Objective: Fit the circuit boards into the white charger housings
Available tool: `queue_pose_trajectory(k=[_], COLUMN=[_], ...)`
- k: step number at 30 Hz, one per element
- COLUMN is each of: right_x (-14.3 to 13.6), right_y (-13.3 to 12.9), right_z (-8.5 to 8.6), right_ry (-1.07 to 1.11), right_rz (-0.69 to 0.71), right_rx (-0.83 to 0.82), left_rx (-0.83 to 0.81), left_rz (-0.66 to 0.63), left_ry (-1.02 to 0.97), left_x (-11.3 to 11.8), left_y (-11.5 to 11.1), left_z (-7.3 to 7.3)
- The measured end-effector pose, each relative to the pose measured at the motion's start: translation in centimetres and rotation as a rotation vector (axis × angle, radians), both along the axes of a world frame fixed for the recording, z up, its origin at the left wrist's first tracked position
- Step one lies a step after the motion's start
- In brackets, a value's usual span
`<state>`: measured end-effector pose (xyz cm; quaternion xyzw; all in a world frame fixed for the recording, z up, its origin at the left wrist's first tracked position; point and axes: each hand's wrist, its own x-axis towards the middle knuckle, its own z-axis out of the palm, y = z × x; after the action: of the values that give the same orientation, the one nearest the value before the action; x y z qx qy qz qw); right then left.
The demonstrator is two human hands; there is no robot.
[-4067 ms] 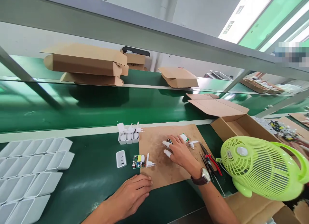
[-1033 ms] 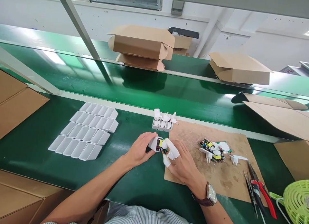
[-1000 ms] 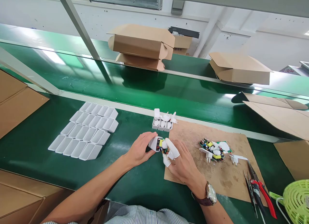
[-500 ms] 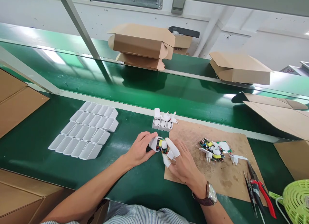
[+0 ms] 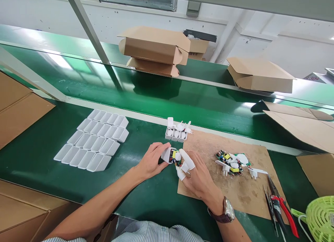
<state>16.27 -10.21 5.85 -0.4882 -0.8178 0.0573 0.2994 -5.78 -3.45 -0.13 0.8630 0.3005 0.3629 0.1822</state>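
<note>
Mid-assembly, by the look: left hand (image 5: 150, 162) gripping white charger shell (image 5: 166, 154), right hand (image 5: 196, 176) w/ fingertips pinching circuit board (image 5: 176, 157) at shell mouth. Next move prob. needs board squared to opening, steady push in.

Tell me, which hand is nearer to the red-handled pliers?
Right. The right hand rests on the brown mat's near left part, left of the red-handled pliers; the left hand is farther left, holding a white charger shell.

text: "304", seemingly | on: grey object (image 5: 317, 77) at far right edge | other print: unreadable
</note>
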Motion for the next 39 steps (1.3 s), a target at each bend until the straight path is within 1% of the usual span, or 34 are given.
queue_pose_trajectory(k=[7, 16, 20, 26, 31, 39], right_x=[0.21, 0.43, 0.45, 0.38, 0.44, 0.56], right_y=[-0.11, -0.19, -0.25, -0.2, -0.2, -0.26], right_z=[-0.22, -0.86, -0.73, -0.36, -0.53, -0.62], right_ry=[-0.022, -0.038, -0.036, -0.019, -0.032, -0.006], right_rz=[0.011, 0.039, 0.051, 0.047, 0.051, 0.054], right_rx=[-0.016, 0.021, 0.039, 0.022, 0.045, 0.016], left_rx=[-0.008, 0.017, 0.027, 0.001, 0.01, -0.01], left_rz=[0.015, -0.002, 0.002, 0.004, 0.006, -0.002], left_ry=[0.008, -0.008, -0.011, -0.007, -0.009, -0.006], left_x=[-0.01, 0.07, 0.15, 0.14, 0.17, 0.2], left_y=[-0.05, -0.06, -0.14, -0.24, -0.22, -0.25], left_z=[0.11, 0.1, 0.17, 0.03, 0.14, 0.32])
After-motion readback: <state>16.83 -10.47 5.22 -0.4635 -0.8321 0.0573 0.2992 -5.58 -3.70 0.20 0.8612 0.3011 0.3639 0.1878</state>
